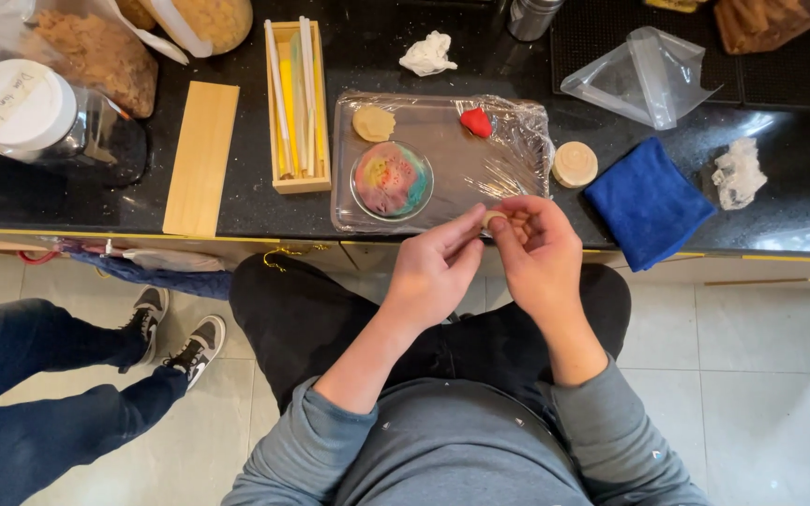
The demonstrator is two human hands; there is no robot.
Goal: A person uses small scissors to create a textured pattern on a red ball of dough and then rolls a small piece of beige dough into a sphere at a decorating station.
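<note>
At centre frame, both hands meet: the left hand [433,272] and right hand [538,251] pinch a small pale dough ball [492,220] between fingertips, just below the wrapped tray [508,187].

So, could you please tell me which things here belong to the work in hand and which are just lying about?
In use: small dough ball, left hand, right hand, wrapped tray, rainbow disc, beige dough, red dough.
Lying about: blue cloth, plastic bag, crumpled tissue, wooden lid.
</note>
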